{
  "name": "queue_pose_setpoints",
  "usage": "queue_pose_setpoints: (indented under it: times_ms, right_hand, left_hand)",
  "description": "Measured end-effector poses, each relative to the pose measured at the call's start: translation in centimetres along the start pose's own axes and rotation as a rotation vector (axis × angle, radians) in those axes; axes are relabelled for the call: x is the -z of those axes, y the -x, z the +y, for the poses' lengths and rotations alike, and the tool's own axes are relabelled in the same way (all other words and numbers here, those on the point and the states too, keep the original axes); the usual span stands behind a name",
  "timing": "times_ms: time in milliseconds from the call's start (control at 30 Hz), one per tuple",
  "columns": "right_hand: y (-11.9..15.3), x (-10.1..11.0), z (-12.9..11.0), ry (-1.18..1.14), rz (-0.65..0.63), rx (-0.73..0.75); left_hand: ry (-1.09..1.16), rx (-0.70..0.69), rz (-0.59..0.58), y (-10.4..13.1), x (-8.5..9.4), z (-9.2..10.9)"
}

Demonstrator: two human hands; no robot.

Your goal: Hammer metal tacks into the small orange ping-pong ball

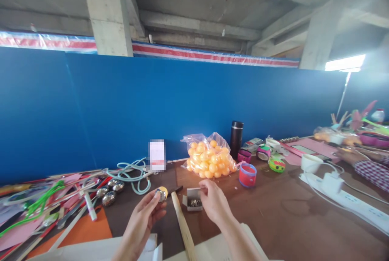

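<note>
My left hand [147, 212] is closed around a small round piece [163, 193], orange-yellow like the balls in the bag, with a shiny silvery part at its front. My right hand [214, 200] is at the right edge of a small open cardboard box [185, 201], its thumb and fingertips pinched together. What the pinch holds, if anything, is too small to make out. Inside the box lie small shiny metal pieces [194, 203]. Between my hands a hammer [183, 226] with a wooden handle lies on the brown table [261, 220].
Behind the box stands a clear bag of orange balls [209, 159], beside a black flask [236, 139]. Silvery balls [108, 198], a pale blue cord [133, 172] and cluttered craft strips lie left. A white power strip [349, 200] and another person's checked sleeve [372, 174] are right.
</note>
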State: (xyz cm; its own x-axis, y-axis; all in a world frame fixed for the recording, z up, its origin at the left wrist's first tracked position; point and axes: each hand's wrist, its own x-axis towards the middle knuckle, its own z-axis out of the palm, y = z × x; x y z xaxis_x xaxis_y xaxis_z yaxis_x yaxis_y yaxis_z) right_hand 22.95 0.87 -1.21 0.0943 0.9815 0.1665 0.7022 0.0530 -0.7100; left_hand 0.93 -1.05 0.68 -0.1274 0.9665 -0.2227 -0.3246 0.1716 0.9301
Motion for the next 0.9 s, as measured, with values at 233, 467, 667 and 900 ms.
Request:
queue_pose_setpoints:
  times_ms: [233,467,667,900]
  right_hand:
    - [0.6,-0.2,-1.0,0.011,0.056,0.113]
    - [2.0,-0.8,-3.9,0.067,0.038,0.219]
    - [-1.6,1.4,2.0,0.207,0.174,-0.218]
    - [-3.8,1.4,6.9,0.335,0.181,-0.393]
  left_hand:
    - [-0.007,-0.005,-0.01,0.1,-0.1,0.1]
    - [0.018,0.001,0.013,0.3,-0.4,0.3]
    - [0.046,-0.002,0.013,0.1,-0.1,0.1]
    - [0.049,0.0,0.021,0.4,-0.2,0.4]
